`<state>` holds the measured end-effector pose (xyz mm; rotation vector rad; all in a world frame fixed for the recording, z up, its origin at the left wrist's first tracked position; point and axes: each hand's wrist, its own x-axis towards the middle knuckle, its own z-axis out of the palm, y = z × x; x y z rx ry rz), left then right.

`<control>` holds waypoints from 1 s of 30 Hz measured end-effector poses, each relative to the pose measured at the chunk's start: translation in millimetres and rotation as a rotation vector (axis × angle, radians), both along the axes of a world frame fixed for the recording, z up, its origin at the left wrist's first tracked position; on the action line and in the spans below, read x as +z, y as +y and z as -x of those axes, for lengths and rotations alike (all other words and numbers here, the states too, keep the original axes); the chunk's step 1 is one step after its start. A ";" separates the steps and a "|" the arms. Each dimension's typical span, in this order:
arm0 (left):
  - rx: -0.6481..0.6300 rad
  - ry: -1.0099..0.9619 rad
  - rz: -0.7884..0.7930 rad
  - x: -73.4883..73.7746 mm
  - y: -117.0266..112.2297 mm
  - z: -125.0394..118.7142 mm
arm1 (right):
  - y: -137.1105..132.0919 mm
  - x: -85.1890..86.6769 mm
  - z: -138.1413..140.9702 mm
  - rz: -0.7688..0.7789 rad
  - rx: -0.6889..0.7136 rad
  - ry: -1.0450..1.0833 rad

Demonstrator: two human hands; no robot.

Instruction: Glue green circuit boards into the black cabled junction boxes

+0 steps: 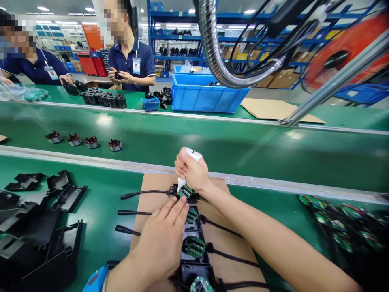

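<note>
My right hand (pixel 192 170) is closed around a white tube (pixel 189 167), held upright with its tip down on the farthest green circuit board (pixel 185 191). My left hand (pixel 162 239) lies flat with fingers stretched out, fingertips touching that board's near edge. The boards sit in a row of black housings (pixel 194 247) with black cables (pixel 142 194) running off to both sides, all on a brown cardboard sheet (pixel 226 243).
Black plastic shells (pixel 36 219) lie at the left, a heap of green boards with wires (pixel 343 227) at the right. Several small round parts (pixel 83 141) ride the green conveyor (pixel 212 142). Two people work across it, near a blue bin (pixel 206 95). A metal hose (pixel 219 52) hangs overhead.
</note>
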<state>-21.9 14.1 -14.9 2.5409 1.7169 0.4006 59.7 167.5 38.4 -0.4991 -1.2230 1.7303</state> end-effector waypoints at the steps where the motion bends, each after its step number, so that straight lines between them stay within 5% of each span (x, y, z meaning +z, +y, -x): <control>1: 0.001 0.004 -0.001 0.1 0.1 -0.2 | -0.1 -0.2 -0.4 -0.004 0.002 -0.002; 30: -0.008 0.042 0.025 1.1 -0.2 0.4 | -15.1 12.1 -35.2 -0.099 -0.047 -0.081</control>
